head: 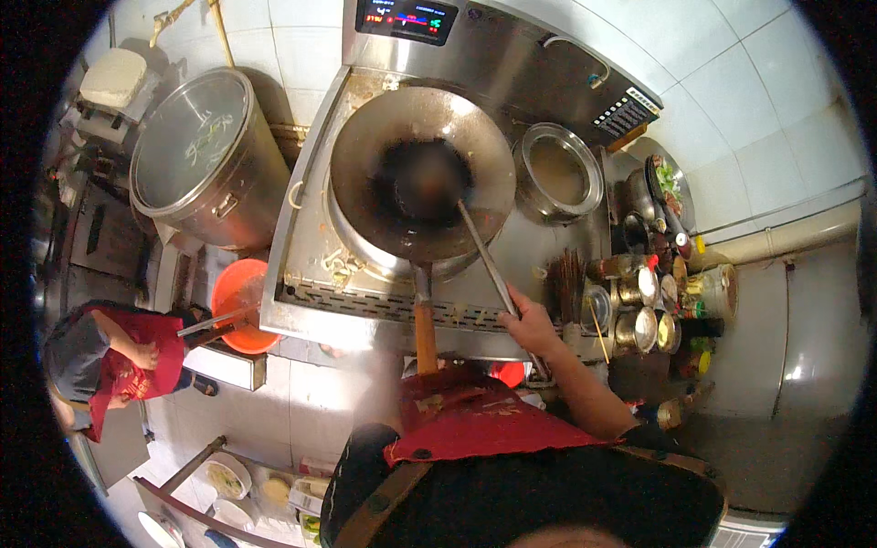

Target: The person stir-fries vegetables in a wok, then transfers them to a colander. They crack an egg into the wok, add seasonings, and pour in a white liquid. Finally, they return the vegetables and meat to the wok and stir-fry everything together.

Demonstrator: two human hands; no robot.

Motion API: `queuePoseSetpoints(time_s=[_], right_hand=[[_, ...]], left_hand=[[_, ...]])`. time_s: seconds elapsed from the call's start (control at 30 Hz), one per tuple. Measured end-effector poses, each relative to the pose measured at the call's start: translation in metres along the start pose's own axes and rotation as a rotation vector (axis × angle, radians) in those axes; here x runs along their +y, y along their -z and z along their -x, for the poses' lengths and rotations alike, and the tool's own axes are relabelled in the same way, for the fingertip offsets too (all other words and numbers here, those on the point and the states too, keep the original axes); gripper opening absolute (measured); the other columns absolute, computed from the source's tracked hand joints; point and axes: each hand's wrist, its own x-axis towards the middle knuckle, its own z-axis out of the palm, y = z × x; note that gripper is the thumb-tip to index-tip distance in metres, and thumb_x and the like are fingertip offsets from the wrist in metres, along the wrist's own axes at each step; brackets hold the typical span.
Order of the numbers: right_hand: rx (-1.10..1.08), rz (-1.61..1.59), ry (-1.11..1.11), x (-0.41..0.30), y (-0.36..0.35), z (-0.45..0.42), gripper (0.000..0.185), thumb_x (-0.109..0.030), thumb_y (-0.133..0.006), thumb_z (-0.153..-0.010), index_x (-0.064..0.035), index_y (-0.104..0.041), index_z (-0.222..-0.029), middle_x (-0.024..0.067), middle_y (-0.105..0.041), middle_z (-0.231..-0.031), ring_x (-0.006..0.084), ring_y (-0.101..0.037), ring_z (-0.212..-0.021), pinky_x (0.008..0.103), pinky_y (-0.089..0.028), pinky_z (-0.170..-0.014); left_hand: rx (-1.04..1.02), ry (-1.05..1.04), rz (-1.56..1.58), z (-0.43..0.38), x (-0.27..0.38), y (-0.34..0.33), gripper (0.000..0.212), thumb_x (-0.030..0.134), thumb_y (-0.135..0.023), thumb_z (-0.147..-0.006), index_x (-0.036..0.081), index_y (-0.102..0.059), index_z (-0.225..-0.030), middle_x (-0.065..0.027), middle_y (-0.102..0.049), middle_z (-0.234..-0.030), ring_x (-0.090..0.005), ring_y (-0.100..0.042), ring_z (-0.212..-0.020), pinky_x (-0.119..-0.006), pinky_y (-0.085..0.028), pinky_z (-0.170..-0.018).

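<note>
A large metal wok point(363, 144) sits on the round burner of a stainless-steel stove point(548, 253), its wooden handle point(425, 335) pointing towards me. My right hand point(531, 325) is closed around the metal shaft of a long cooking ladle or spatula point(485, 257). The tool's far end reaches into the wok, where blur hides its head and whatever lies at the dark bottom. My left hand is not visible; a pale blurred forearm shows beside my red apron point(473, 414), left of the wok handle.
Right of the wok stands a steel pot point(558, 175), then seasoning containers point(644, 329) and a bundle of thin sticks point(567, 284). A tall lidded stockpot point(223, 198) and an orange basin point(240, 301) are at left. Another person point(130, 356) works there. Dishes fill a lower-left shelf point(199, 507).
</note>
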Motion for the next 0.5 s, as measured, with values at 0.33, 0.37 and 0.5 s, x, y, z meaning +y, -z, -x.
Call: queuePoseSetpoints(time_s=[0.33, 0.37, 0.5], right_hand=[[0.061, 0.039, -0.149, -0.036, -0.005, 0.028, 0.055, -0.013, -0.058, -0.086, -0.0050, -0.042, -0.139, 0.0031, -0.055, -0.067, 0.0104, -0.053, -0.053, 0.0277, -0.045, -0.049], [0.011, -0.002, -0.196, -0.047, -0.005, 0.028, 0.054, -0.012, -0.057, -0.087, -0.0059, -0.042, -0.139, 0.0015, -0.053, -0.064, 0.0095, -0.050, -0.049, 0.0272, -0.043, -0.045], [-0.115, -0.340, -0.238, -0.049, -0.014, 0.014, 0.053, -0.013, -0.054, -0.088, -0.0105, -0.041, -0.140, 0.0007, -0.050, -0.061, 0.0106, -0.048, -0.045, 0.0284, -0.041, -0.039]], left_hand=[[-0.012, -0.064, -0.095, 0.006, -0.007, 0.003, 0.058, 0.053, -0.059, -0.084, -0.004, -0.062, -0.098, -0.0232, -0.065, -0.099, -0.0377, -0.065, -0.080, -0.048, -0.052, -0.071], [-0.012, -0.071, -0.106, 0.009, -0.014, 0.005, 0.059, 0.053, -0.059, -0.084, -0.004, -0.062, -0.098, -0.0233, -0.065, -0.099, -0.0378, -0.065, -0.080, -0.048, -0.052, -0.071], [-0.002, -0.094, -0.188, 0.032, -0.087, 0.007, 0.059, 0.053, -0.059, -0.084, -0.004, -0.062, -0.099, -0.0237, -0.065, -0.100, -0.0379, -0.065, -0.081, -0.048, -0.052, -0.072]])
